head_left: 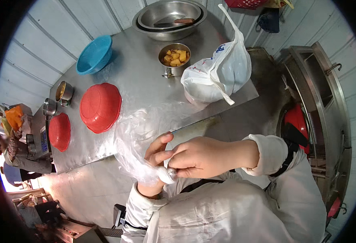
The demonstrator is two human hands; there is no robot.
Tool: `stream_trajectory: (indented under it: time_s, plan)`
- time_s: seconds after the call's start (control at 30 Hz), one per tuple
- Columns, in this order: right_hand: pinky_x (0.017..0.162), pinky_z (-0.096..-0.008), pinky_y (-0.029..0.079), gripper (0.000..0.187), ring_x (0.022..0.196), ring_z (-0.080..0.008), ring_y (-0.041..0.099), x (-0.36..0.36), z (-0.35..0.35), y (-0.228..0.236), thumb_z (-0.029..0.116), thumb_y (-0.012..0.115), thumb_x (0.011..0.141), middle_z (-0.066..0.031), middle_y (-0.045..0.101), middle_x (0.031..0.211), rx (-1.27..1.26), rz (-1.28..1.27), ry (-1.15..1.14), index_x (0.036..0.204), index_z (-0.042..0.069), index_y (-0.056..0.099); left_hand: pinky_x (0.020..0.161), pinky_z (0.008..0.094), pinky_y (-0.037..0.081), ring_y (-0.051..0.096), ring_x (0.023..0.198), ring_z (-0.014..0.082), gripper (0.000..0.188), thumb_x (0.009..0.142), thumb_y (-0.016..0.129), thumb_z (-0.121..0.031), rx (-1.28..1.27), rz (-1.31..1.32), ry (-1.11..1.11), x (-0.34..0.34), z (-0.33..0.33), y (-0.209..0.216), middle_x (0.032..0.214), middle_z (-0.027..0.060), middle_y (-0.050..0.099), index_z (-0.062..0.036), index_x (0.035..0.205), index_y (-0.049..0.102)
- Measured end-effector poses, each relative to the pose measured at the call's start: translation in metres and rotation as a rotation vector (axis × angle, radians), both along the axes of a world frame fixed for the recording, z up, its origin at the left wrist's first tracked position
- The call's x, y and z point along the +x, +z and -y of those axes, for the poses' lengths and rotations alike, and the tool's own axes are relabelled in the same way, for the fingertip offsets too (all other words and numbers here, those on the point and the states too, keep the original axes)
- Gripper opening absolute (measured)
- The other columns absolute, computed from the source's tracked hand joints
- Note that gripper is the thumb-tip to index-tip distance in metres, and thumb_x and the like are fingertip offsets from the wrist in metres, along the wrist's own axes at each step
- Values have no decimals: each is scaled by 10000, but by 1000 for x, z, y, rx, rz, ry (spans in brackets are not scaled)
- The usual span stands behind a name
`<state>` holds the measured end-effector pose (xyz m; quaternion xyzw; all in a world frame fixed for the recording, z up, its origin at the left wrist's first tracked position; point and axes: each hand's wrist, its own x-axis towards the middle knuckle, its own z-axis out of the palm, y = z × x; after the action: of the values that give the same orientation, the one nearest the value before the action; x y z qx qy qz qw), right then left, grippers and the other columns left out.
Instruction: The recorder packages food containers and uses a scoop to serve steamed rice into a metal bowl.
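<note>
Close to my body, in front of the table edge, both hands meet at a crumpled clear plastic bag (131, 148). My left hand (157, 154) has the bag bunched against it, its index and middle fingers partly raised. From the right comes my right hand (200, 156), its thumb and fingers pinched together on the gathered plastic. A white, twisted bit with a shiny end (167, 175) sticks out below the fingertips; its exact kind is unclear. Part of the film drapes over the steel table (147, 89).
A white plastic carrier bag (216, 77) stands upright at the table's right. Behind are a steel pot of yellow chunks (175, 58), nested steel basins (141, 30) and a blue basket (93, 56). Two red bowls (100, 107) lie upside down at left. People work at far left.
</note>
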<state>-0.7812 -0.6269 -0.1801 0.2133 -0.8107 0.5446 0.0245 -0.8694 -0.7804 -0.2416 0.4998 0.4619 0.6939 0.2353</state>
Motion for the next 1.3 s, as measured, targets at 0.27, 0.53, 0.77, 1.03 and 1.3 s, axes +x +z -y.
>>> stream_trajectory:
  time_s: [0.27,0.53,0.77,1.03,1.3]
  plan:
    - [521,-350,429,191,584,-235,519,-4,20,16,165,560,721,-62,488,620,104,-248,82,610,40,466,942,461,271,336,1150,345,543,711,647,-275,-400,718,-248,14,20,16,1231,157,373,-244,1192,397]
    - [538,-251,332,182,533,-94,387,27,20,-2,64,422,795,6,400,542,-1049,360,118,621,22,455,1055,298,39,229,1246,258,266,848,471,-249,56,1119,-479,40,39,18,1135,67,497,-61,726,614]
    - [451,-268,247,203,440,-94,292,48,-5,-13,29,389,785,28,317,497,-1910,677,213,584,59,378,869,390,325,394,771,132,381,883,399,-318,53,1002,64,57,-15,69,536,-27,299,-120,572,302]
    - [550,-336,426,170,611,-267,525,25,-16,-41,174,529,799,-89,509,672,-70,-56,-540,824,9,499,920,423,281,431,770,164,422,893,353,-367,-18,1324,210,36,-21,24,562,-19,314,-121,554,296]
    - [480,-326,322,332,495,-208,418,54,16,17,219,479,843,-96,410,547,-256,270,-25,595,21,380,903,391,257,434,621,158,480,881,292,-438,87,1118,-454,41,11,59,506,-12,397,-123,521,332]
